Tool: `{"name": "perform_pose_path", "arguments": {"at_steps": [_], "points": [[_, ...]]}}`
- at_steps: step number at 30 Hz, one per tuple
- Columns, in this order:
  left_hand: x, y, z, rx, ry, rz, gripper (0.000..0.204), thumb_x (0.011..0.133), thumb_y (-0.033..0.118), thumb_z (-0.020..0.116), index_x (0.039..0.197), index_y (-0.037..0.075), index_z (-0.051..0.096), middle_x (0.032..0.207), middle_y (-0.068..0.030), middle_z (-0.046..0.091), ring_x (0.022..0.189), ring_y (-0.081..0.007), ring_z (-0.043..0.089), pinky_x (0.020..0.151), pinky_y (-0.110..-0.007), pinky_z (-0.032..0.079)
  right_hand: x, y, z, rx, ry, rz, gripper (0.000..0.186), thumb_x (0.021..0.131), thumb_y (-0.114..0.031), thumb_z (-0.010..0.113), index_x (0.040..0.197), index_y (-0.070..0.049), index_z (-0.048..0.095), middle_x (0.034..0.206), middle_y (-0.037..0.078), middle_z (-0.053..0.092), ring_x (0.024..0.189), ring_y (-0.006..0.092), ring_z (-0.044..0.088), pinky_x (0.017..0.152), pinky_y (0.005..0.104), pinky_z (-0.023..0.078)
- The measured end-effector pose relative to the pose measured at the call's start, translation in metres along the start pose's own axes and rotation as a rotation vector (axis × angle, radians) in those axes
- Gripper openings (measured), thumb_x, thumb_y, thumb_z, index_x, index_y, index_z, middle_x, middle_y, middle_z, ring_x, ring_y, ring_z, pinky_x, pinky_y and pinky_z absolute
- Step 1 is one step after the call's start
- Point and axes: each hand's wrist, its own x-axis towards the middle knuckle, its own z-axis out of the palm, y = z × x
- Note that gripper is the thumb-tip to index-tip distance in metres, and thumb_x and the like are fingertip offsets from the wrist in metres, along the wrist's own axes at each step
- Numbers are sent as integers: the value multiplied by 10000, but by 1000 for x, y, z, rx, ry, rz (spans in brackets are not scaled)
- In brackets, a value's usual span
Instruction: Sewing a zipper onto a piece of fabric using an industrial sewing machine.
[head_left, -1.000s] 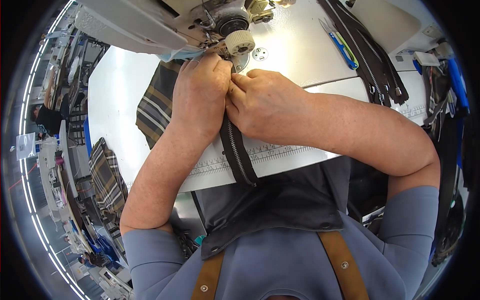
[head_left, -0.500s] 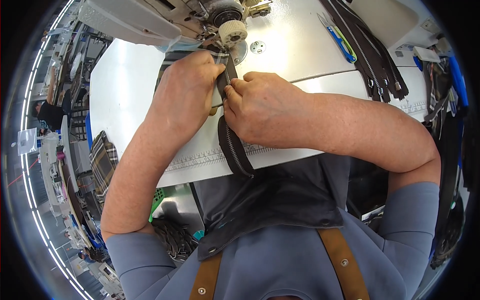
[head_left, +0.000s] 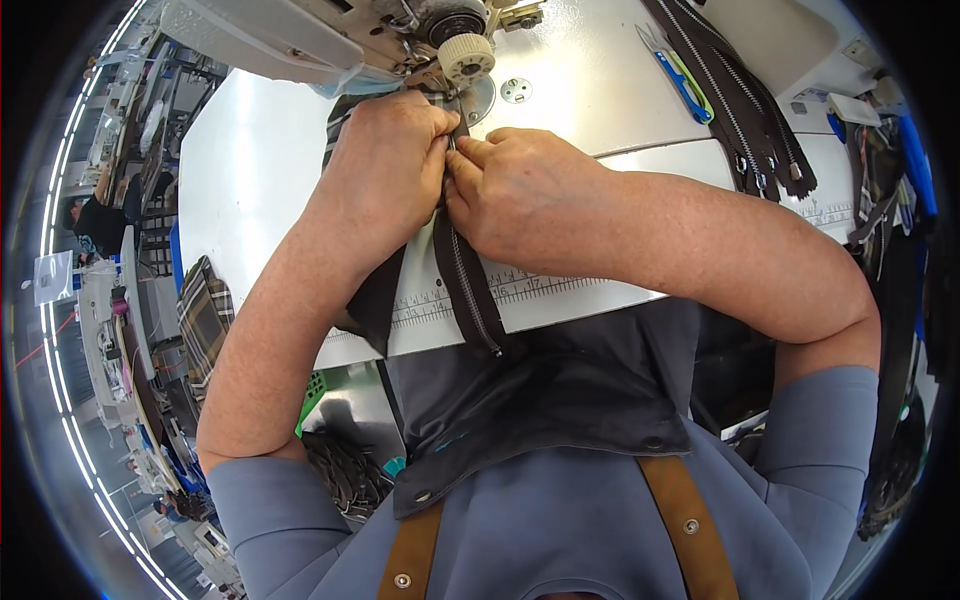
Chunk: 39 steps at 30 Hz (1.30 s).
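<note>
My left hand (head_left: 392, 165) is closed, thumb and finger pinching the edge of a dark brown zipper (head_left: 465, 285) just below the sewing machine's (head_left: 466, 62) needle area. Close beside it, my right hand (head_left: 520, 195) pinches the same zipper from the right, its fingertips nearly touching the left ones. The zipper's metal-toothed tail hangs down past the table's front edge. Dark plaid cloth (head_left: 338, 122) lies under and left of my left hand, and a dark flap of cloth (head_left: 376, 305) shows below my left wrist. My fingers hide where zipper and cloth meet.
Further dark zippers (head_left: 745, 100) lie at the right of the white table (head_left: 240, 150), beside blue-green thread snips (head_left: 680, 82). A printed ruler strip (head_left: 540, 285) runs along the front edge. More plaid cloth (head_left: 205, 315) hangs at the left.
Both hands have shifted slightly up toward the machine, drawing closer together on the zipper. The dark cloth flap has come into view below my left wrist.
</note>
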Motion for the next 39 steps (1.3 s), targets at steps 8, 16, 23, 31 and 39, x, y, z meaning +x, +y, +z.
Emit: {"name": "perform_pose_path", "arguments": {"at_steps": [8, 16, 23, 31, 39], "points": [[-39, 22, -8, -123, 81, -113, 345, 819, 12, 646, 1161, -26, 671, 903, -172, 612, 772, -306, 598, 751, -378, 508, 0, -2, 0, -29, 68, 12, 185, 722, -114, 662, 810, 46, 688, 846, 139, 665, 825, 233, 671, 678, 319, 540], [-118, 51, -12, 21, 275, -243, 257, 738, 21, 708, 988, 65, 747, 948, -57, 698, 886, -260, 676, 815, -352, 487, -4, -16, -26, -11, -87, -16, 164, 689, -127, 663, 770, 16, 671, 742, 93, 632, 733, 229, 648, 658, 328, 520], [-96, 55, 4, 285, 568, 116, 315, 711, -81, 674, 1005, 12, 738, 878, -96, 694, 778, -267, 682, 684, -354, 520, -34, -67, -28, 77, 151, 20, 312, 679, -123, 666, 915, 77, 710, 989, 225, 711, 930, 293, 709, 778, 379, 575], [-89, 50, 11, 209, 390, 18, 339, 695, 50, 809, 1017, 133, 748, 741, 11, 636, 596, -202, 569, 559, -354, 429, -46, -92, -24, 33, 265, 135, 289, 738, -102, 666, 975, 55, 714, 1067, 203, 705, 1009, 302, 713, 881, 425, 595], [-87, 58, 16, 348, 172, 181, 359, 753, 32, 735, 1102, 110, 762, 741, -6, 593, 615, -211, 594, 575, -354, 463, -46, -105, -18, 10, 396, 181, 207, 691, -138, 663, 801, 34, 698, 780, 145, 639, 794, 279, 684, 692, 367, 538]]}}
